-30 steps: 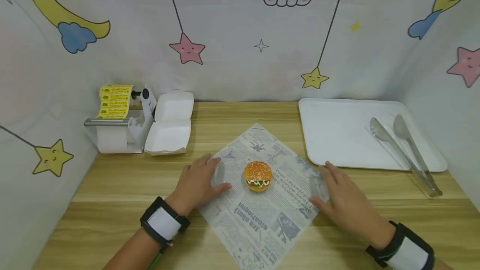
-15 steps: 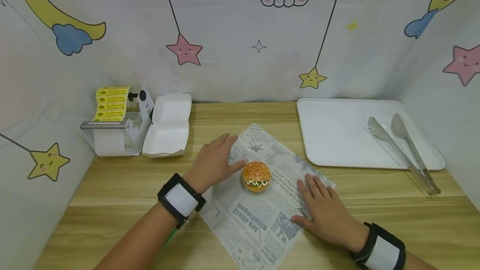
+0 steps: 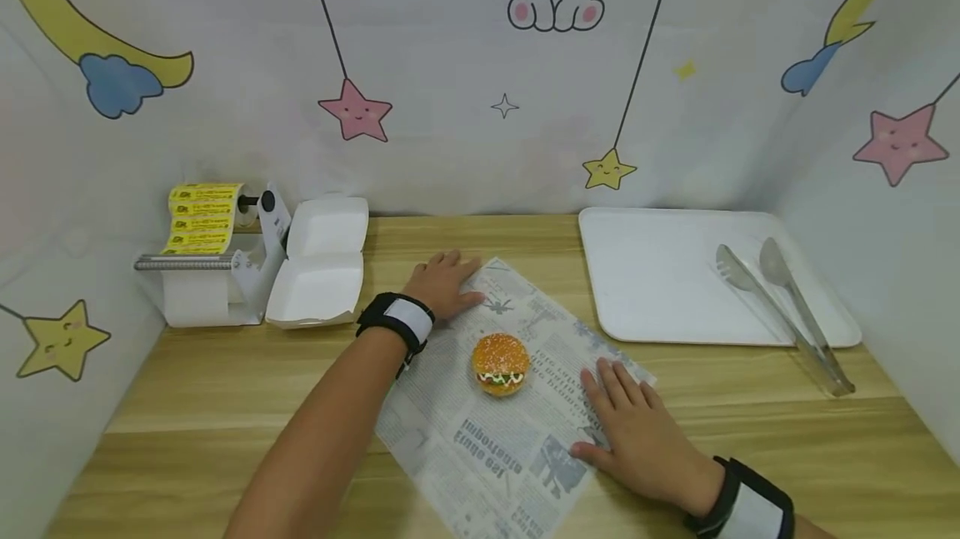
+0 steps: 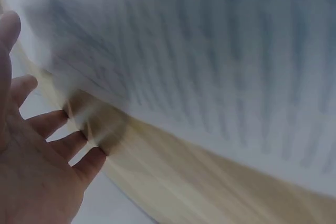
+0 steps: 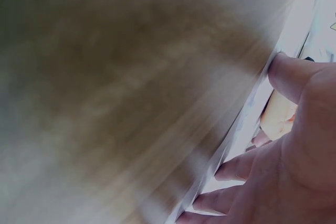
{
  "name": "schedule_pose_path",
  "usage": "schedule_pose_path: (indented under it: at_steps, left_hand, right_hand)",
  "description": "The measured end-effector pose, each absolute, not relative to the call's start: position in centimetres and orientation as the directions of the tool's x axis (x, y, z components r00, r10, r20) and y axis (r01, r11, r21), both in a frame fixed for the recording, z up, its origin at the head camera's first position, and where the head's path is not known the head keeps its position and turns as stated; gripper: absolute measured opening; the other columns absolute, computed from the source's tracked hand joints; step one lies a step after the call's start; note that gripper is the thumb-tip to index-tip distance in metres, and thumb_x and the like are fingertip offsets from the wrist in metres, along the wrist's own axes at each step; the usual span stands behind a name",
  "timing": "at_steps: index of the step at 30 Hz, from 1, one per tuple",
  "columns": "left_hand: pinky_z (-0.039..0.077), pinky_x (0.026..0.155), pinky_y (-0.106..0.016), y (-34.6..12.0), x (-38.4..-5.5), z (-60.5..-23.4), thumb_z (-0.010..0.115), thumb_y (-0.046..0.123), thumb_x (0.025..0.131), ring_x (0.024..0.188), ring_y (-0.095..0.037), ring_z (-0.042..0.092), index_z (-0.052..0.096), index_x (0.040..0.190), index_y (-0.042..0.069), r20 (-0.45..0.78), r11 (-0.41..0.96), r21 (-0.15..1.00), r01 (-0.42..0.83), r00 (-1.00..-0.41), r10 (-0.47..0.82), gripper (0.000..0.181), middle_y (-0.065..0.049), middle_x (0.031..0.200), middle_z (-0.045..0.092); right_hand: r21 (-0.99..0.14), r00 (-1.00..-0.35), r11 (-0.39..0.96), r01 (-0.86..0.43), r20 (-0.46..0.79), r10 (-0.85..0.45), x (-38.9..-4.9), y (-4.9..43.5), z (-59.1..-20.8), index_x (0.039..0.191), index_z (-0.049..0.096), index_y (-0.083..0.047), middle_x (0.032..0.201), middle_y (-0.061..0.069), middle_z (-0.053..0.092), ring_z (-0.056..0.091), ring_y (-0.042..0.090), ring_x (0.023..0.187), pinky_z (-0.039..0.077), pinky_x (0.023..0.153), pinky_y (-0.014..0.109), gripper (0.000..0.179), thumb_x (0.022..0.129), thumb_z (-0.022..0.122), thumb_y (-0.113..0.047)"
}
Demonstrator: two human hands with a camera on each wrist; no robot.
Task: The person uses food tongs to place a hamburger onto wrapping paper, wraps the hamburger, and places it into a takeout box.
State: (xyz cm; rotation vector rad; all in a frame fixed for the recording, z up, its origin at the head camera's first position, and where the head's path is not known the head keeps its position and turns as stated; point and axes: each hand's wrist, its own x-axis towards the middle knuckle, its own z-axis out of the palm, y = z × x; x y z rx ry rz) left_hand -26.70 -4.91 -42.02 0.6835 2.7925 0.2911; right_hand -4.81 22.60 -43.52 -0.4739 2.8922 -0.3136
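A small hamburger (image 3: 501,356) with a sesame bun lies on a sheet of newsprint-patterned wrapping paper (image 3: 431,439), turned cornerwise on the table. My left hand (image 3: 444,287) is at the paper's upper left edge near its far corner, fingers spread. In the left wrist view its fingertips (image 4: 94,158) meet the wood just off the paper's edge. On the right part of the sheet rests my right hand (image 3: 637,443), palm down with straight fingers. The right wrist view shows the right hand's fingers (image 5: 239,166) extended along the paper. Neither hand touches the burger.
A white tray (image 3: 652,272) stands at the back right, with metal tongs (image 3: 795,314) lying across its front edge. At the back left are an open white takeaway box (image 3: 318,281) and a dispenser (image 3: 247,272) with a roll of yellow labels (image 3: 202,218).
My left hand has moved from the paper's left corner up along its edge toward the far corner. My right hand has shifted inward from the right corner and lies flatter on the sheet.
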Motion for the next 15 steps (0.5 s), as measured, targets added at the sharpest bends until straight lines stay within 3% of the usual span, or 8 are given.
schedule_pose_path:
  at_steps: [7, 15]
  left_hand:
    - [0.023, 0.127, -0.062, -4.67, -26.40, -41.86, 0.055, 0.045, 0.109, 0.160, -0.044, 0.019, 0.037, 0.165, 0.023, -0.225, 0.883, 0.215, 0.418, -0.858, 0.461, 0.064, -0.021, 0.173, 0.023]
    - [0.028, 0.125, -0.063, -4.78, -26.70, -42.40, 0.060, 0.039, 0.108, 0.158, -0.042, 0.028, 0.050, 0.159, 0.018, -0.168, 0.852, 0.305, 0.425, -0.857, 0.488, 0.056, -0.019, 0.170, 0.033]
  right_hand:
    - [-0.243, -0.929, 0.926, -0.289, -0.164, -0.333, -4.69, 22.30, -43.48, 0.161, 0.036, 0.003, 0.167, 0.034, 0.027, 0.026, 0.055, 0.154, 0.029, 0.113, 0.078, 0.094, 0.098, 0.067, -0.059]
    - [-0.244, -0.927, 0.924, -0.295, -0.162, -0.338, -4.71, 22.34, -43.49, 0.161, 0.035, 0.004, 0.167, 0.035, 0.026, 0.026, 0.055, 0.154, 0.029, 0.113, 0.079, 0.094, 0.098, 0.066, -0.058]
